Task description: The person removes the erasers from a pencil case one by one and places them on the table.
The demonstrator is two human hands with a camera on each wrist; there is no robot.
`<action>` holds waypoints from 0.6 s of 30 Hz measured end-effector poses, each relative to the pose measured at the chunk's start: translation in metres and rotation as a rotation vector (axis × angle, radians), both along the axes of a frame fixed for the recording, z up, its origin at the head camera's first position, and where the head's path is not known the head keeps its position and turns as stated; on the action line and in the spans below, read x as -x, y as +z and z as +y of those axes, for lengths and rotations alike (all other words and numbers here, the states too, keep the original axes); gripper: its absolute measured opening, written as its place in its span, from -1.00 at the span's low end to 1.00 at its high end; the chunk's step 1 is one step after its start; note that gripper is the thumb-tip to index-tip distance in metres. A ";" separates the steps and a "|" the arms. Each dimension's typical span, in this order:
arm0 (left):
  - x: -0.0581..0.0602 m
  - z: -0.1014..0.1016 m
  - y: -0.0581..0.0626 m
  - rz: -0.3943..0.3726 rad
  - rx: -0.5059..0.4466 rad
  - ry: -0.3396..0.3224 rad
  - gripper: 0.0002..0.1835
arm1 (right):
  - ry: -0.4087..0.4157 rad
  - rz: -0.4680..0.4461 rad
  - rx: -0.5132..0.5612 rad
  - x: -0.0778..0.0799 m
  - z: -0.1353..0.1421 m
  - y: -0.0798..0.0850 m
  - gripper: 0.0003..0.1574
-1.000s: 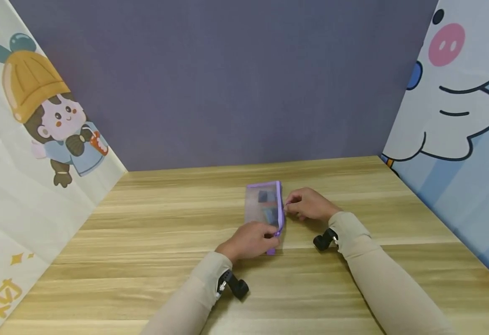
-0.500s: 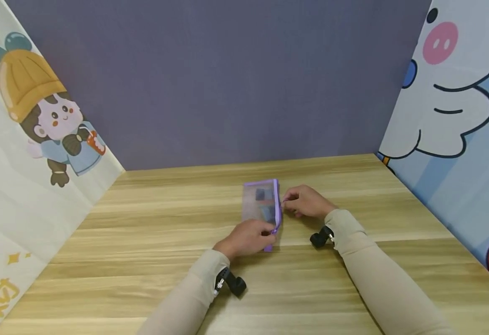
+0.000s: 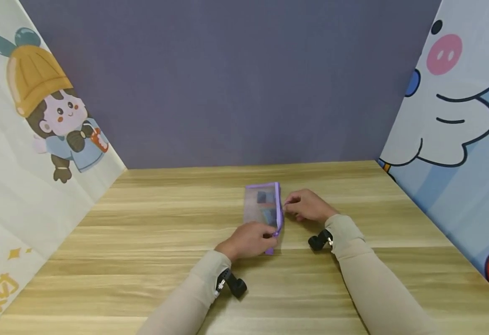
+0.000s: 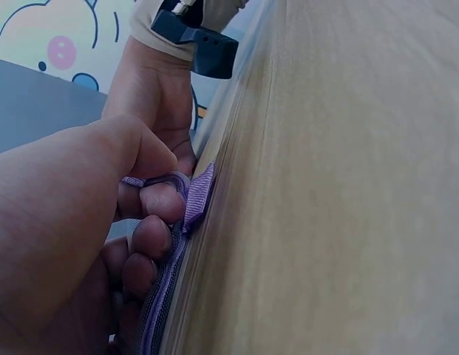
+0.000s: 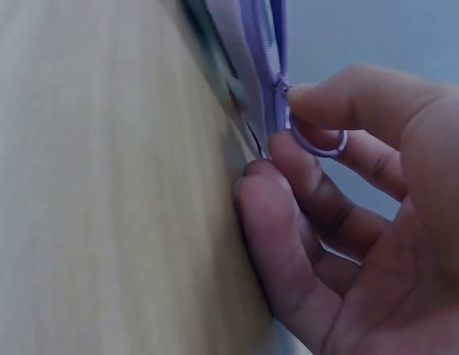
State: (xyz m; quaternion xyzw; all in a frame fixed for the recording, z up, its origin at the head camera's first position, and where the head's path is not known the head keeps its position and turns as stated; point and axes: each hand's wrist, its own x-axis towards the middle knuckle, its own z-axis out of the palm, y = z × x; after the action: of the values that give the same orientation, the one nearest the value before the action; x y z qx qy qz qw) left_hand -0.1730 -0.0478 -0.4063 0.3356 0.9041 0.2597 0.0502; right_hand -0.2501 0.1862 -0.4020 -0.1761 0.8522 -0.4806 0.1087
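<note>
A translucent zipper pouch (image 3: 252,204) with purple trim lies on the table, small dark and bluish items showing through it. At its near right corner my left hand (image 3: 248,239) pinches the zipper edge between thumb and fingers. A ribbed purple fabric tab (image 4: 199,196) sticks out beside those fingertips in the left wrist view. My right hand (image 3: 309,204) is at the pouch's right side, partway along the zipper (image 5: 277,111). Its thumb and index finger pinch at the slider, from which a thin purple ring pull (image 5: 318,153) loops between the fingers.
The wooden table (image 3: 152,242) extends around the pouch. A grey-purple panel (image 3: 227,83) rises at its back edge, with cartoon-printed walls on the left (image 3: 1,195) and right (image 3: 470,195). Black wrist cameras (image 3: 237,286) hang below both cuffs.
The head view shifts slightly. Both hands keep their hold, and the pouch stays in almost the same place.
</note>
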 end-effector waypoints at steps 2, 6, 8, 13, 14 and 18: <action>0.000 0.001 0.000 -0.002 0.000 0.000 -0.65 | -0.009 -0.008 0.005 -0.001 0.001 0.000 -0.84; 0.000 -0.001 0.000 0.002 0.003 0.005 -0.68 | -0.012 -0.022 0.017 0.000 -0.001 0.001 -0.83; 0.001 -0.002 -0.001 0.009 0.003 0.005 -0.68 | -0.015 -0.028 0.018 0.000 -0.002 0.001 -0.81; 0.001 0.000 0.002 -0.013 -0.001 -0.008 -0.68 | -0.042 -0.039 0.018 -0.002 0.000 0.000 -0.80; 0.001 0.000 0.004 -0.022 -0.003 -0.009 -0.68 | -0.045 -0.037 0.017 -0.002 0.000 0.000 -0.81; 0.000 -0.002 0.005 -0.047 -0.021 -0.011 -0.69 | -0.045 -0.038 0.023 0.000 -0.001 -0.001 -0.83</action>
State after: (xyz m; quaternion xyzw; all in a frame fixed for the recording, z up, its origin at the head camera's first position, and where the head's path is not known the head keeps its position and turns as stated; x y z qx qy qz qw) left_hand -0.1732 -0.0495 -0.4013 0.3350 0.8980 0.2766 0.0693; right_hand -0.2501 0.1849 -0.4030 -0.1490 0.8480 -0.4961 0.1121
